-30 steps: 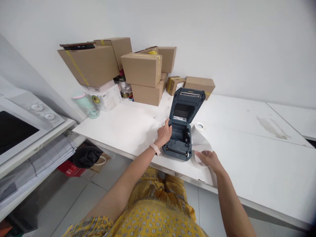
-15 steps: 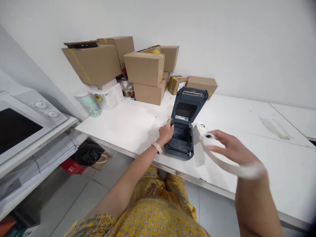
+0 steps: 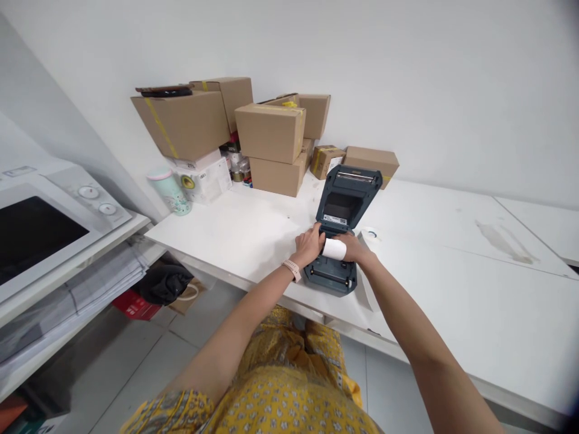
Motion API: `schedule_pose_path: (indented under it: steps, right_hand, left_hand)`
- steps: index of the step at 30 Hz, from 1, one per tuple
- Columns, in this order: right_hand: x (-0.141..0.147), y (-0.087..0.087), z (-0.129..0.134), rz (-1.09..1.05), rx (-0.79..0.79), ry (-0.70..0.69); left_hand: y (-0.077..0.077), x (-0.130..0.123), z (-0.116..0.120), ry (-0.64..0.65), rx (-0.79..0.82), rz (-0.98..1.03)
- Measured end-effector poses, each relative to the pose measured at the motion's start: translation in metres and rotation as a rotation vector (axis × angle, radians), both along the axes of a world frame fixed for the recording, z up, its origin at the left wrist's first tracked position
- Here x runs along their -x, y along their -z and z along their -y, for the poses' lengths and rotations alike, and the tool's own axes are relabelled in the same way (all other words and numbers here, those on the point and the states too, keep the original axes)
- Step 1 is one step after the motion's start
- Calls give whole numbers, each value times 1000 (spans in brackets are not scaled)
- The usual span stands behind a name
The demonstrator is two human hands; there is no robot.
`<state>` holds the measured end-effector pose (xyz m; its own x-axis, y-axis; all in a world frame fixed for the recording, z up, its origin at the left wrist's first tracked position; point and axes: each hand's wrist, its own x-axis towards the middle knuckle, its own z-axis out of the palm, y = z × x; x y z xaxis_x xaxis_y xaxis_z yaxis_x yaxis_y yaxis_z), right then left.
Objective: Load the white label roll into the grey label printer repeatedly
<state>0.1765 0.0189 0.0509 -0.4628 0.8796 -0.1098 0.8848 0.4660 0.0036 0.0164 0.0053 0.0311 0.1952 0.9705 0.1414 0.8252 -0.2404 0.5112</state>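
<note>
A dark label printer [image 3: 329, 286] stands on the white table with its lid tilted up and back. A white paper roll [image 3: 333, 249] sits crosswise in its open bay, and my right hand [image 3: 353, 247] is closed on the roll's right end. My left hand [image 3: 309, 247] grips the left side of the printer, its fingertips over the bay's edge beside the roll. The roll's ends and the holders under it are partly hidden by my fingers.
Another white roll [image 3: 370, 235] lies right of the printer, partly behind my arm. Stacked cardboard boxes [image 3: 270, 134] line the wall, with a mint tumbler [image 3: 172, 194] at the table's left end. A white microwave [image 3: 67, 208] stands on a shelf to the left.
My right hand has swung left from beside the printer and brought the paper roll into its bay. My left hand stays at the printer's left side, fingers now close to the roll.
</note>
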Motion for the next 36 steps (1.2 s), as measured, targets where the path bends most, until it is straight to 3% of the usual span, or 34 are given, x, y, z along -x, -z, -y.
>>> schedule_pose_path:
  steps: [7, 13, 21, 26, 31, 36]
  right_hand:
    - [7, -3, 1, 79, 51, -3]
    - [7, -3, 1, 78, 50, -73]
    - [2, 3, -2, 84, 35, -107]
    - [3, 5, -2, 66, 27, -111]
    - [2, 6, -2, 42, 28, -113]
    - [-1, 7, -4, 18, 48, -115]
  left_hand:
    - [-7, 2, 7, 40, 48, -34]
    - [7, 8, 18, 195, -80, -37]
    - [10, 14, 74, 362, -154, -32]
    - [16, 21, 105, 433, -282, -96]
    - [25, 16, 108, 444, -391, -194]
    - [21, 9, 101, 466, -424, -151]
